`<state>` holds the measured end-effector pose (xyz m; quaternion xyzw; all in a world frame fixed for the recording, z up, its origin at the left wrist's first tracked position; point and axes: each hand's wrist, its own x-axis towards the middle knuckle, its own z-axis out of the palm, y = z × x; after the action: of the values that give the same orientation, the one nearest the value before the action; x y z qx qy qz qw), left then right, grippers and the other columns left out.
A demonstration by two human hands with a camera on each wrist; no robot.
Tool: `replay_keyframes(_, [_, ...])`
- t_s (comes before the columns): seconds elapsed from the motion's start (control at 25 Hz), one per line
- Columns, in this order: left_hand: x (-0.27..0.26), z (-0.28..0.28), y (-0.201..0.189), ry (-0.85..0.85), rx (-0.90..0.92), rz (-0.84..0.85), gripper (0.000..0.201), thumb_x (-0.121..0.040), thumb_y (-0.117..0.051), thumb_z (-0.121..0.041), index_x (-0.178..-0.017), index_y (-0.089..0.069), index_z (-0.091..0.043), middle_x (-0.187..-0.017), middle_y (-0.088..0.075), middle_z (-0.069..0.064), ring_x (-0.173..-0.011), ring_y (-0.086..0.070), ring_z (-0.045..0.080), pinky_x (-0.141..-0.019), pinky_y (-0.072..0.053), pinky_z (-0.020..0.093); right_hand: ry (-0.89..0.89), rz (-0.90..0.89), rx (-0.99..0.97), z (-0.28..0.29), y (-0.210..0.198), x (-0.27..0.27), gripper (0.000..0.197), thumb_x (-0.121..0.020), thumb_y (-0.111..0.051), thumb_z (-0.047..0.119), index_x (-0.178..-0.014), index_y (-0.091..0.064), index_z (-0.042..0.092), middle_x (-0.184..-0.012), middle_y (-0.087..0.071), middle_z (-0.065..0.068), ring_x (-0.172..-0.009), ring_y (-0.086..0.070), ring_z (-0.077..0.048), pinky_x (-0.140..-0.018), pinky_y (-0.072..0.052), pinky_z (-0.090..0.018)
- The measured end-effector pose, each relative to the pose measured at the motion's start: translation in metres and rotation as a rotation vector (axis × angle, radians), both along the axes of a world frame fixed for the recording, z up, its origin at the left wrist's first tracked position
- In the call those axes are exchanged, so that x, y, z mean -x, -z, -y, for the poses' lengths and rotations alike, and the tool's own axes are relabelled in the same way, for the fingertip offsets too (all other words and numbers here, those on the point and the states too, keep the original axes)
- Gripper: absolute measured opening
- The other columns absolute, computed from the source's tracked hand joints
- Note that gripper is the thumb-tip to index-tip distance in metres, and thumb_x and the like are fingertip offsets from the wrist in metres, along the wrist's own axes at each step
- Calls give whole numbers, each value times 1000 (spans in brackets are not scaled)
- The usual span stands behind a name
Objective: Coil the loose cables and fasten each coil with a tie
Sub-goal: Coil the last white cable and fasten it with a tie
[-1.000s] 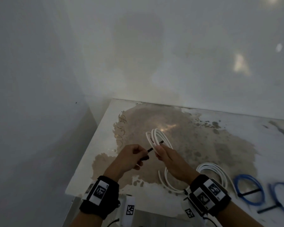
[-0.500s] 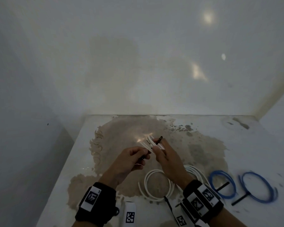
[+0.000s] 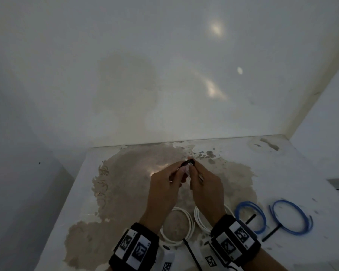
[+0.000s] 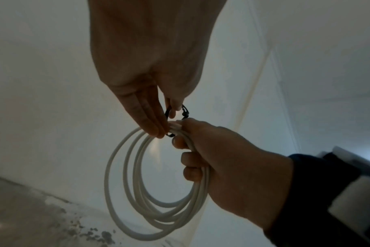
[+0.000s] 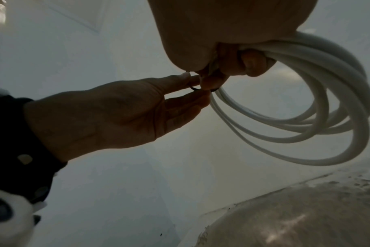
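Left hand fingers straight, pinching; right hand fisted, both raised, fingertips meeting.

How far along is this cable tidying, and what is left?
Looks done: one blue coil and another blue coil lie on the table, each with a black tie. Two white coils lie near the wrists, ties unclear. In hand: the right hand grips a third white coil while the left hand pinches its looped tie. Left: finishing that tie; no loose cable shows.

head: high, looking down at table | wrists: close, facing each other | shared: white coil
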<state>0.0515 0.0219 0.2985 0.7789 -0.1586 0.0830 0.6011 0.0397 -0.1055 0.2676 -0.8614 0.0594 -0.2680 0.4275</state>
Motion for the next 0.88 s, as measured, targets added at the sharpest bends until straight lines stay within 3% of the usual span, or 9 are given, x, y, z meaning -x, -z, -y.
replay_keyframes(0.08, [0,5,0,1,30,-10,24,-97,-57,-23,-118,-69,-23,-89,-75,-6,-76,-71,3,-71,-59,22,30,17,46,5,-3,1,45,-99,-36,51,-122,-69,30,-73,-59,12,-59,-54,-3,-51,-32,-11])
replay_keyframes(0.12, [-1,7,1,11,41,-22,23,-98,-56,-23,-117,-68,-25,-91,-75,-6,-79,-72,4,-72,-59,24,44,24,55,7,-6,2,42,-99,-38,48,-121,-69,30,-78,-55,12,-62,-53,-1,-51,-30,-9])
replay_keyframes(0.24, [-2,9,3,39,98,-59,23,-100,-52,-23,-117,-67,-24,-96,-75,-2,-87,-73,11,-75,-61,34,26,46,30,8,-14,5,34,-101,-44,42,-127,-64,32,-93,-49,13,-71,-52,7,-54,-37,-7])
replay_keyframes(0.36, [-4,11,2,20,180,-100,21,-101,-49,-19,-112,-67,-20,-97,-74,1,-89,-73,17,-77,-61,38,-24,53,3,7,-20,5,37,-101,-39,43,-130,-61,34,-104,-49,14,-80,-53,11,-59,-41,-5])
replay_keyframes(0.56, [5,12,-5,8,118,0,21,-102,-47,-19,-116,-62,-19,-96,-72,-8,-89,-72,7,-75,-59,25,-77,51,-35,5,-25,1,47,-96,-32,51,-126,-64,32,-106,-51,13,-84,-52,10,-63,-41,-5])
replay_keyframes(0.68, [7,14,-7,-1,104,50,20,-102,-46,-17,-116,-60,-16,-96,-71,-12,-87,-71,3,-72,-57,19,-53,43,-89,1,-27,-1,39,-97,-40,45,-120,-67,30,-108,-55,7,-86,-53,5,-70,-40,-2])
replay_keyframes(0.8, [5,15,-4,8,116,28,22,-103,-44,-17,-115,-61,-10,-96,-72,-5,-87,-72,8,-75,-58,24,-44,50,-196,-2,-28,1,23,-100,-50,34,-113,-68,31,-109,-57,5,-92,-55,7,-76,-40,-1])
replay_keyframes(0.88, [3,16,0,33,153,-30,23,-103,-42,-15,-113,-62,-8,-97,-73,1,-88,-73,13,-76,-59,30,-55,62,-295,-4,-30,2,18,-99,-54,28,-110,-68,32,-110,-58,6,-95,-58,4,-80,-46,-8])
